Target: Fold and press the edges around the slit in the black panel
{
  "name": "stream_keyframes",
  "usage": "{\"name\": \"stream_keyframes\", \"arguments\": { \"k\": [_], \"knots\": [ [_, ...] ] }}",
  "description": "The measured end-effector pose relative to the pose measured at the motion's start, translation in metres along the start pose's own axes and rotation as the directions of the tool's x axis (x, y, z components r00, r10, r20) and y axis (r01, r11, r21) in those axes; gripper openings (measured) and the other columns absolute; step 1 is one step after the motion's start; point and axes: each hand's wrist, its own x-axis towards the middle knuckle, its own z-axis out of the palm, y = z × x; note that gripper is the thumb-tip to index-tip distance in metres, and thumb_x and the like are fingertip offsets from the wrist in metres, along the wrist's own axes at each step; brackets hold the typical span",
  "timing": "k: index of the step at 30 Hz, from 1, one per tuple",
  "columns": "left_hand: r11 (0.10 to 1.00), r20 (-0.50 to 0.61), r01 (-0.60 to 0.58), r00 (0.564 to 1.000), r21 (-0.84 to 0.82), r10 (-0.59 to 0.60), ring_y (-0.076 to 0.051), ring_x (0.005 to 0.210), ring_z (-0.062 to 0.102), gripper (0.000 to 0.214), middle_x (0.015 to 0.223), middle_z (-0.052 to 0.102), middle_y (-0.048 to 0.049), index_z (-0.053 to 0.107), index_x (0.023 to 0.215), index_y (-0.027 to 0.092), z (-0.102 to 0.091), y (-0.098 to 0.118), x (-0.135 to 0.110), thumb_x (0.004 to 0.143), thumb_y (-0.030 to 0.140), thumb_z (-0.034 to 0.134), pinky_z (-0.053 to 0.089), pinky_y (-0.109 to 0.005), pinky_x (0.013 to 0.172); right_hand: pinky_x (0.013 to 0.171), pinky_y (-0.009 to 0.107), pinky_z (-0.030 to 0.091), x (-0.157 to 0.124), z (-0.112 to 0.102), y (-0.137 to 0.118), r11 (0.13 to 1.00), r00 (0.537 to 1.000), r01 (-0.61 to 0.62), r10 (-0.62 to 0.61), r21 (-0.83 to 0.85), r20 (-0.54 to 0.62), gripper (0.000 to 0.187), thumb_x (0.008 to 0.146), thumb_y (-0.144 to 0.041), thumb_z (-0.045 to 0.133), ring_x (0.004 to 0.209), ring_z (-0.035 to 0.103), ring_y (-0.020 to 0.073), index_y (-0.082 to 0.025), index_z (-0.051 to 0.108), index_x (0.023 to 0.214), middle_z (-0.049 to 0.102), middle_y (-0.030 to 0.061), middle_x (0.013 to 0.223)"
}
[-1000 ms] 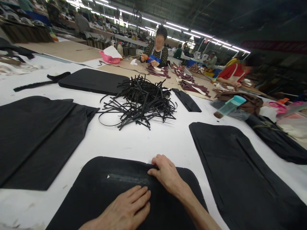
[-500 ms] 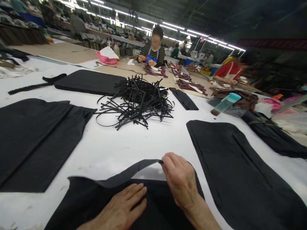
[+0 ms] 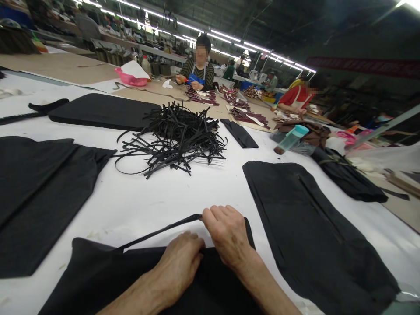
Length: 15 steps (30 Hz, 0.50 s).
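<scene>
A black fabric piece lies on the white table right in front of me. My right hand pinches its far edge, which lifts off the table as a thin raised flap. Beside it my left hand rests on the same piece, fingers curled down against the cloth near the fold. A pile of black strips sits further back at the table's middle.
More black fabric pieces lie left, right and at the back. A teal-capped bottle lies at the right. Two other people work at the far end, by a pink bowl.
My right hand has pulled the pinched edge of the black piece up and toward me, folding it over. My left hand went from flat to curled at the fold. The view shifted right.
</scene>
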Motion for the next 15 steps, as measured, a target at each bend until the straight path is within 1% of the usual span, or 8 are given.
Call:
{"name": "stream_keyframes", "arguments": {
  "k": [2,3,5,6,8,11,13,15],
  "knots": [
    [1.0,0.023,0.016,1.0,0.001,-0.017,-0.021,0.086,0.06,0.018,0.09,0.065,-0.0032,0.061,0.085,0.02,0.001,0.001,0.0,0.08,0.011,0.047,0.049,-0.034,0.078,0.062,0.034,0.029,-0.003,0.008,0.005,0.997,0.994,-0.069,0.071,-0.03,0.079,0.009,0.081,-0.012,0.057,0.068,0.045,0.0204,-0.02,0.052,0.079,0.053,0.0019,0.074],
    [1.0,0.037,0.02,0.999,0.005,-0.021,-0.02,0.083,0.06,0.017,0.088,0.065,-0.0028,0.061,0.083,0.02,0.0,0.001,-0.001,0.08,0.01,0.047,0.049,-0.033,0.075,0.066,0.035,0.032,-0.006,0.011,0.007,0.993,0.988,-0.112,0.116,-0.038,0.099,0.01,0.081,-0.011,0.058,0.074,0.047,0.0218,-0.019,0.054,0.086,0.056,0.0033,0.081],
    [1.0,0.06,0.017,0.998,0.025,-0.018,-0.02,0.082,0.06,0.018,0.087,0.064,-0.0032,0.061,0.083,0.019,-0.002,0.001,-0.002,0.08,0.009,0.047,0.049,-0.033,0.074,0.076,0.037,0.035,-0.014,0.011,0.009,0.981,0.977,-0.191,0.192,-0.014,0.09,0.021,0.082,-0.007,0.056,0.087,0.049,0.0242,-0.017,0.054,0.1,0.058,0.0069,0.097],
    [0.999,0.066,0.013,0.998,0.036,-0.016,-0.021,0.082,0.06,0.018,0.088,0.064,-0.0036,0.061,0.083,0.019,-0.002,0.001,-0.002,0.08,0.009,0.047,0.049,-0.033,0.074,0.08,0.037,0.036,-0.019,0.01,0.009,0.975,0.974,-0.219,0.216,0.032,0.073,0.024,0.083,-0.005,0.054,0.092,0.049,0.0243,-0.017,0.054,0.104,0.057,0.0079,0.103],
    [0.999,0.074,0.002,0.997,0.053,-0.006,-0.021,0.082,0.06,0.018,0.088,0.064,-0.0035,0.061,0.084,0.019,-0.003,-0.001,-0.001,0.081,0.008,0.047,0.048,-0.034,0.073,0.082,0.035,0.038,-0.032,0.006,0.007,0.95,0.969,-0.244,0.234,0.194,0.073,0.029,0.084,-0.003,0.05,0.095,0.05,0.022,-0.018,0.052,0.108,0.058,0.0063,0.106],
    [0.997,0.075,-0.022,0.997,0.068,0.017,-0.02,0.083,0.058,0.019,0.089,0.063,-0.0022,0.06,0.086,0.02,-0.001,-0.002,0.0,0.083,0.008,0.045,0.048,-0.033,0.073,0.079,0.029,0.041,-0.053,0.006,0.001,0.881,0.972,-0.216,0.153,0.422,0.179,0.038,0.079,0.0,0.053,0.09,0.053,0.0181,-0.023,0.051,0.11,0.06,0.0009,0.103],
    [0.996,0.074,-0.034,0.997,0.085,0.027,-0.02,0.083,0.057,0.019,0.089,0.062,-0.0018,0.059,0.087,0.02,0.0,-0.002,-0.001,0.085,0.01,0.043,0.048,-0.033,0.074,0.076,0.03,0.043,-0.064,0.014,-0.003,0.881,0.974,-0.164,0.075,0.443,0.213,0.039,0.077,0.0,0.053,0.086,0.055,0.0187,-0.024,0.051,0.108,0.061,0.0004,0.098],
    [0.993,0.076,-0.041,0.997,0.11,0.033,-0.02,0.084,0.056,0.018,0.09,0.061,-0.0016,0.057,0.087,0.02,-0.001,-0.003,-0.006,0.086,0.011,0.042,0.048,-0.034,0.077,0.07,0.032,0.042,-0.072,0.024,-0.005,0.918,0.979,-0.103,0.025,0.384,0.203,0.033,0.078,-0.003,0.049,0.079,0.055,0.0206,-0.022,0.052,0.105,0.061,0.0016,0.09]
  ]
}}
